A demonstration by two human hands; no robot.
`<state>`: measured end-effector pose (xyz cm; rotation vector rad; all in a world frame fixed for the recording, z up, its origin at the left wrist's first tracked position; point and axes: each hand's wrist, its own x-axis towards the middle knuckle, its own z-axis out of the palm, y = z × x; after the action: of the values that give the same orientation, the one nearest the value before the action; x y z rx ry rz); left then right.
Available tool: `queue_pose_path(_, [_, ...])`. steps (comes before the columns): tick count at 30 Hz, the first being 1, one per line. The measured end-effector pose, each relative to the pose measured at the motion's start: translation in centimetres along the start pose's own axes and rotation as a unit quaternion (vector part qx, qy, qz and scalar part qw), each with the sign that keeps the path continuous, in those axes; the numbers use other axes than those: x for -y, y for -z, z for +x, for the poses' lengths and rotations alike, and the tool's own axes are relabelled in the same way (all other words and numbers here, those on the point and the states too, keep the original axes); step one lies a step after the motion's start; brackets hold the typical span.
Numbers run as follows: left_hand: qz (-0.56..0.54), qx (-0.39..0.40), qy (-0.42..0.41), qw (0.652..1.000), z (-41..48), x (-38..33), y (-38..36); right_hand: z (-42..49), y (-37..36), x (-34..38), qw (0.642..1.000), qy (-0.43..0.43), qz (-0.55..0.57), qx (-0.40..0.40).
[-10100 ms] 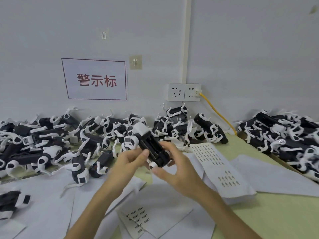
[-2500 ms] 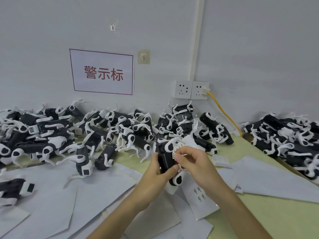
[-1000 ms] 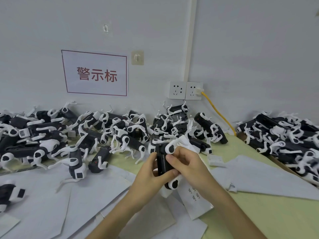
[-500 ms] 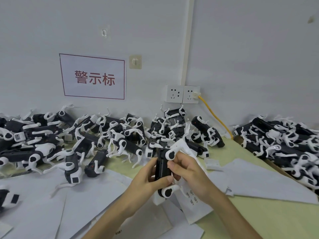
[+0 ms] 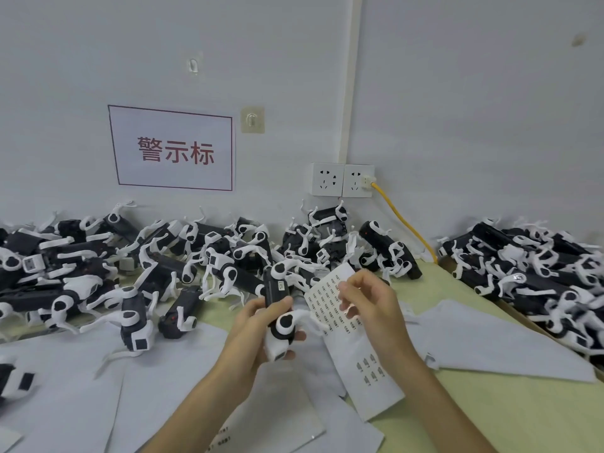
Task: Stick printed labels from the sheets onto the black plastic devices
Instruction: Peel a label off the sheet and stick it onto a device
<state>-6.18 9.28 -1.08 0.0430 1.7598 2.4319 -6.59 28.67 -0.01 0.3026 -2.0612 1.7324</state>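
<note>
Right hand (image 5: 369, 305) had come off the device (image 5: 276, 295) since half a second back and gone to the label sheet (image 5: 327, 299) just right of it, fingertips curled and pinching at the printed rows. Couldn't tell if a label was actually lifted yet. Left hand (image 5: 251, 328) was wrapped round the device's lower end, holding it roughly upright, with the big pile of devices (image 5: 228, 256) behind it. One small label (image 5: 281, 285) already showed on the device's black face, so I'd guess that stick was done and the step in hand was peeling the next one. Next move probably calls for a clean peel by a corner, then a second spot on this device or a fresh one from the pile behind it.
</note>
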Motion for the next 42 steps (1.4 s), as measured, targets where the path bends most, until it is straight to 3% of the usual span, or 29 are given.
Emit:
queue_pose_path(2, [0.052,0.027,0.018,0.998,0.1,-0.4,0.3,0.1,0.3,-0.1,0.999,-0.015,0.008,0.034])
queue_pose_path(7, [0.104,0.132,0.098,0.981,0.2,-0.6,0.6,0.1,1.2,0.5,0.97,-0.006,-0.007,0.243])
queue_pose_path(10, [0.08,0.133,0.158,0.975,0.4,-0.6,1.0,0.0,1.7,1.0,0.963,-0.013,-0.03,0.268])
queue_pose_path(12, [0.094,0.111,0.157,0.977,0.6,-0.6,1.1,0.1,2.4,1.0,0.958,-0.023,-0.056,0.28])
queue_pose_path(15, [0.211,-0.035,0.023,0.977,1.0,-0.1,1.1,0.3,4.1,0.8,0.948,-0.073,-0.065,0.304])
queue_pose_path(17, [0.255,-0.139,-0.135,0.947,1.3,0.1,1.5,0.5,5.3,0.6,0.94,-0.113,-0.078,0.313])
queue_pose_path(19, [0.239,-0.21,-0.223,0.921,1.5,-0.2,2.3,0.9,6.2,0.7,0.945,-0.14,-0.056,0.29])
queue_pose_path(21, [0.209,-0.26,-0.244,0.911,1.8,-0.4,3.0,1.5,7.2,0.7,0.964,-0.162,0.098,0.185])
queue_pose_path(22, [0.206,-0.275,-0.246,0.906,2.0,-0.3,3.3,1.8,7.8,0.9,0.955,-0.151,0.228,0.114])
queue_pose_path(24, [0.214,-0.28,-0.239,0.905,2.2,-0.3,3.8,2.1,9.1,1.2,0.876,-0.087,0.475,0.025])
queue_pose_path(25, [0.214,-0.27,-0.22,0.913,2.5,-0.1,4.1,2.2,9.8,1.2,0.836,-0.061,0.546,0.009])
queue_pose_path(26, [0.211,-0.253,-0.196,0.924,2.8,0.1,4.4,2.2,10.3,1.3,0.819,-0.046,0.572,-0.001])
queue_pose_path(29, [0.196,-0.211,-0.151,0.945,3.5,0.0,4.8,2.4,9.8,1.2,0.843,-0.074,0.533,-0.025])
queue_pose_path(36, [0.188,-0.189,-0.155,0.951,3.9,0.6,5.4,2.2,7.0,1.2,0.927,-0.135,0.348,-0.033])
queue_pose_path(42, [0.173,-0.212,-0.178,0.945,4.6,1.2,5.7,2.0,5.8,0.7,0.953,-0.146,0.267,-0.01])
